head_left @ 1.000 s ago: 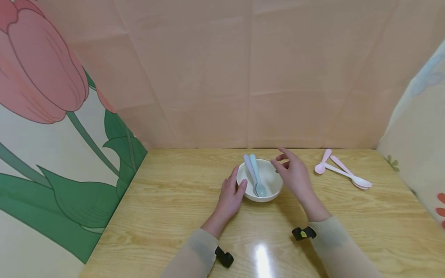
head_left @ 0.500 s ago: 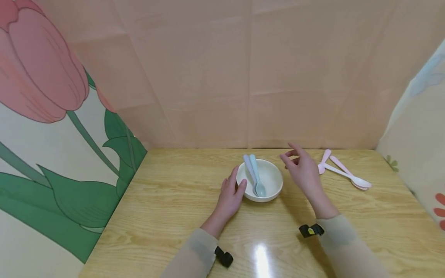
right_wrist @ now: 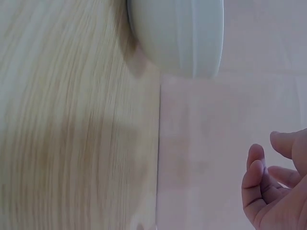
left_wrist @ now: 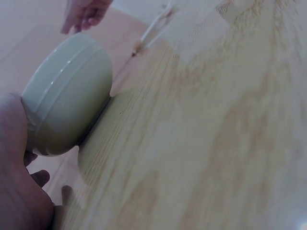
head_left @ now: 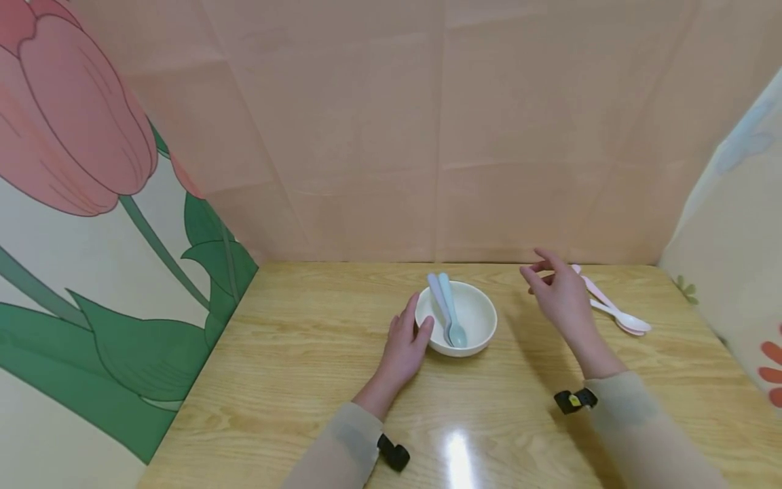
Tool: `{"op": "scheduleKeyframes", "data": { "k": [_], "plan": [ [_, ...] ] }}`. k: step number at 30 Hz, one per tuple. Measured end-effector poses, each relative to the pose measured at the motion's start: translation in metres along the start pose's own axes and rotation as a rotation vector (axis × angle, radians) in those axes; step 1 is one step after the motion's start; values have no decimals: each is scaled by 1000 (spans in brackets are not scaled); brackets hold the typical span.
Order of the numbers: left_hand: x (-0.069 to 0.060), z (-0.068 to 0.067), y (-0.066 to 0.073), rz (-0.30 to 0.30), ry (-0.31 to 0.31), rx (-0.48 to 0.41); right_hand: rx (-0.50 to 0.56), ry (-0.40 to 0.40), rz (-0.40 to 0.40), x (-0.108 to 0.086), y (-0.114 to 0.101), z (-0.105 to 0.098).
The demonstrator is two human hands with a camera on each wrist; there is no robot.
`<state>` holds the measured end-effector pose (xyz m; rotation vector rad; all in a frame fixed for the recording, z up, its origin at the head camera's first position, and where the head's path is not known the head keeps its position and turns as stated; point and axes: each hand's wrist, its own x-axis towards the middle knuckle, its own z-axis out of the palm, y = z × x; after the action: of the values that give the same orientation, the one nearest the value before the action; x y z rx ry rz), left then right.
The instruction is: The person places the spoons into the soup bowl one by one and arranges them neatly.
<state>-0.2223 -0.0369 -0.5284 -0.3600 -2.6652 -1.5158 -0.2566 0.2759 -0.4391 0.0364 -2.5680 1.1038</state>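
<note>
A white bowl (head_left: pixel 479 316) stands on the table, left of the right hand. Inside it lean a lavender spoon (head_left: pixel 437 297) and a light blue spoon (head_left: pixel 449 295), their handles over the far rim. My left hand (head_left: pixel 406 341) grips the bowl's left side, thumb at the rim and fingers along the outer wall. My right hand (head_left: pixel 565 302) hovers to the right of the bowl, fingers loosely bent and holding nothing. Beyond it lie a white spoon (head_left: pixel 632 322) and a pink spoon (head_left: pixel 599 293), crossed. A second pink handle (head_left: pixel 576 269) peeks out, mostly hidden behind the right hand.
The wood-grain table (head_left: pixel 305 339) reaches back to a plain pinkish cloth backdrop (head_left: pixel 348 136). A tulip-printed cloth (head_left: pixel 85 136) hangs at the left. Another printed cloth (head_left: pixel 739 224) borders the right side.
My right hand has moved right, from beside the bowl's rim toward the loose spoons, and now covers part of them. The left hand and the bowl have stayed in place.
</note>
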Motion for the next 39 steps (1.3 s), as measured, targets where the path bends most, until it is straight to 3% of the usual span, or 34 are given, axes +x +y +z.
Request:
{"op": "scheduleKeyframes", "data": {
  "k": [28, 39],
  "plan": [
    [1, 1, -3, 34, 13, 5, -49, -31, 52, 27, 50, -29],
    [1, 1, -4, 27, 11, 14, -46, -59, 118, 33, 66, -37]
  ]
}}
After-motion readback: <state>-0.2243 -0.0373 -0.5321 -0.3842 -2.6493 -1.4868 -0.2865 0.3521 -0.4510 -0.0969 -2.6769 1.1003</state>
